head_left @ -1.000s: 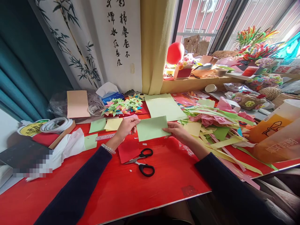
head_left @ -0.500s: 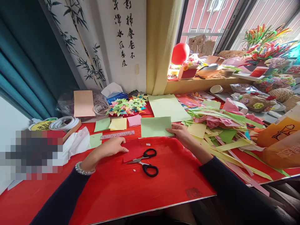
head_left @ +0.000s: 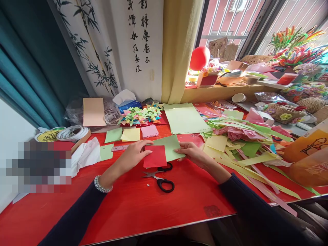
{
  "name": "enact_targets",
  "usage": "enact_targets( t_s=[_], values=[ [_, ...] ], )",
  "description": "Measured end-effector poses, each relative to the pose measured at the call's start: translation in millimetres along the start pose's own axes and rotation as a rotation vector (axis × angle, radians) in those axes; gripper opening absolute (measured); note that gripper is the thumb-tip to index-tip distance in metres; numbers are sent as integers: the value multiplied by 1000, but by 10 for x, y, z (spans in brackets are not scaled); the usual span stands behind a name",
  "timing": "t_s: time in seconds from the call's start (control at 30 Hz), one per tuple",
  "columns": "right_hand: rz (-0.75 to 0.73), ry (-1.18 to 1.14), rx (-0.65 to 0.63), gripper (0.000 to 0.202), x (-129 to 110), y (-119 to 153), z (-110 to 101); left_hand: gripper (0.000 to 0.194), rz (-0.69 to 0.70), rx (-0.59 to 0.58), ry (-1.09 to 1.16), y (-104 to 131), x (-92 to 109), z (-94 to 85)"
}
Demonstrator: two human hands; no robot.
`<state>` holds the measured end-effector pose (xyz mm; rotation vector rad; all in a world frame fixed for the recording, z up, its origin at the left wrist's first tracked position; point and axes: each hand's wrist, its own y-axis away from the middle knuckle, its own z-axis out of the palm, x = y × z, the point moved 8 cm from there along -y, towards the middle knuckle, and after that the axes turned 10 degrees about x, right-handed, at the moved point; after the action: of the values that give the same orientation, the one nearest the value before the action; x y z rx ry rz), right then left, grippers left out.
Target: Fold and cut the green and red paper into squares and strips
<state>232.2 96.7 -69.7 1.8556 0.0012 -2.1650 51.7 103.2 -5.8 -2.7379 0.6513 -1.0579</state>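
My left hand [head_left: 135, 153] pinches the upper left corner of a red paper square [head_left: 155, 156], which overlaps the left part of a green paper sheet [head_left: 171, 147]. The green sheet's right side is held by my right hand [head_left: 191, 152], thumb on top. Black-handled scissors [head_left: 164, 184] lie open on the red tabletop [head_left: 123, 212] just below, their upper handle partly under the red square. Behind my left hand lies a speckled pink ruler [head_left: 120, 148], partly hidden.
Small green [head_left: 113, 135], yellow [head_left: 130, 134] and pink [head_left: 149, 131] paper stacks lie behind the hands, with folded paper pieces [head_left: 140, 115] beyond. Large green sheets [head_left: 186, 118] lie at the back. Paper strips [head_left: 246, 147] cover the right side, beside an orange bag [head_left: 307, 147].
My left hand has lifted the red square and moved right to the green sheet. The green sheet has come lower and tilted in my right hand. The view has shifted slightly.
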Motion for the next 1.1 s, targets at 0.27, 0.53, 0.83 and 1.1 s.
enact_targets(
  t_s=[0.27,0.53,0.83,1.1],
  values=[
    [82,-72,33,22,62,-19,-41,15,-175,148,-19,1,-133,-14],
    [103,-64,50,21,53,8,-27,25,-372,131,-13,69,-252,52],
    [136,-84,31,20,88,0,-18,36,-369,110,-20,100,-332,97],
    [141,-128,44,20,80,15,-26,40,-414,176,97,121,-298,-95]
  ],
)
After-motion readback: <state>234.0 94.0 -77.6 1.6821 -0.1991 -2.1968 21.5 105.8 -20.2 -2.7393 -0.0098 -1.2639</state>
